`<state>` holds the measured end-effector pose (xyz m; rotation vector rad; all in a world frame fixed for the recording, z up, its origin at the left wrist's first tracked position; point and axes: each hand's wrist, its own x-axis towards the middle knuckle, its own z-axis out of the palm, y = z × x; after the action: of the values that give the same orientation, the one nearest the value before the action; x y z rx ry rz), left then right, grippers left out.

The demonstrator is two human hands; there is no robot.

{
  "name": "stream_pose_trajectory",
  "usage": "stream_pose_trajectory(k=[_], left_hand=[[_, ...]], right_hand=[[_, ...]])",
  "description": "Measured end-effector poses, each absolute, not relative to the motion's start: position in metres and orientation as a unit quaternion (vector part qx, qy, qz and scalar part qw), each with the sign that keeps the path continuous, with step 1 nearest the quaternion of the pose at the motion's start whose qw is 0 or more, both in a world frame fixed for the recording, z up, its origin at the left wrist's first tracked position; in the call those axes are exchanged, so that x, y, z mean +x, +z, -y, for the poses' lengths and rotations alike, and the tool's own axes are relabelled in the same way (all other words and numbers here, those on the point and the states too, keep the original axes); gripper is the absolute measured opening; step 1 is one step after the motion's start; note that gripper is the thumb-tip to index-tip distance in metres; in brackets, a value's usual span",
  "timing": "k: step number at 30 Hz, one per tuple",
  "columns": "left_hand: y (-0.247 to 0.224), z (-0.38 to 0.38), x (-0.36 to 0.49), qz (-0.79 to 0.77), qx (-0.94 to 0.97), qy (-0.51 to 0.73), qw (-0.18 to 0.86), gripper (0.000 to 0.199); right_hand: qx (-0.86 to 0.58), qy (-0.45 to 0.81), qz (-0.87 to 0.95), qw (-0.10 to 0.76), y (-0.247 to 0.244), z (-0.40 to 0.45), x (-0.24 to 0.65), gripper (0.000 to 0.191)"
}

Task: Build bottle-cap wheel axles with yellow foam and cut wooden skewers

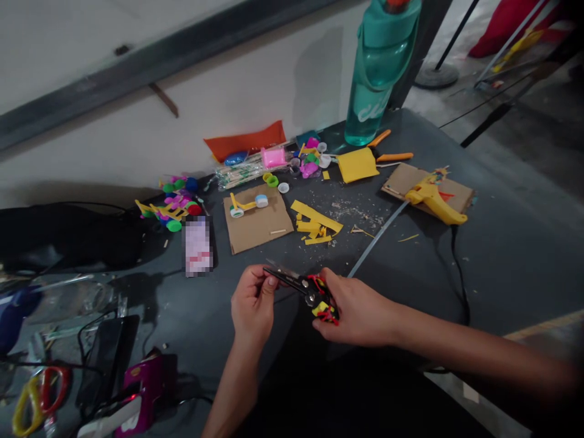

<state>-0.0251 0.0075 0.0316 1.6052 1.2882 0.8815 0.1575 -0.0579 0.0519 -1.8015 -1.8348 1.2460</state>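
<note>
My right hand is wrapped round the handles of black-bladed scissors with red and yellow on the grips. Their blades point left and stand somewhat apart, and their tips meet the fingers of my left hand. Thumb and fingertips of that hand are pinched together; whatever they hold is too small or hidden to make out. Beyond the hands lies a cardboard square bearing a small yellow wheeled frame with white caps. Yellow strips are scattered beside it.
A yellow glue gun rests on cardboard at right, its cable trailing forward. A teal bottle stands at the back near orange-handled pliers. At left are a phone, colourful wheeled pieces and red-and-yellow-handled scissors.
</note>
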Motion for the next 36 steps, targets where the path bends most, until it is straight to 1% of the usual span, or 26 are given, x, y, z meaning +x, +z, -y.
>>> stream_pose_trajectory(k=[3,13,18,21,25,27,33,36], left_hand=[[0.028,-0.007,-0.028,-0.525,0.655,0.352,0.414,0.015],[0.028,-0.009,-0.027,-0.526,0.668,0.341,0.402,0.013],[0.031,-0.01,-0.024,-0.519,0.66,0.351,0.415,0.013],[0.033,-0.011,-0.022,-0.516,0.652,0.358,0.424,0.013],[0.037,-0.011,-0.02,-0.519,0.651,0.357,0.423,0.013],[0.038,-0.011,-0.019,-0.518,0.654,0.356,0.42,0.013],[0.033,-0.011,-0.022,-0.52,0.661,0.348,0.415,0.016],[0.032,-0.012,-0.027,-0.517,0.672,0.343,0.405,0.015]], right_hand=[[-0.625,0.425,0.641,0.131,0.053,0.058,0.158,0.038],[-0.61,0.437,0.65,0.123,0.052,0.059,0.158,0.029],[-0.613,0.454,0.631,0.142,0.05,0.056,0.155,0.024],[-0.61,0.462,0.621,0.167,0.048,0.055,0.153,0.025],[-0.593,0.502,0.6,0.191,0.049,0.054,0.153,0.023],[-0.592,0.511,0.593,0.189,0.05,0.055,0.154,0.024],[-0.606,0.471,0.615,0.18,0.051,0.056,0.152,0.03],[-0.6,0.472,0.624,0.167,0.052,0.055,0.153,0.032]])
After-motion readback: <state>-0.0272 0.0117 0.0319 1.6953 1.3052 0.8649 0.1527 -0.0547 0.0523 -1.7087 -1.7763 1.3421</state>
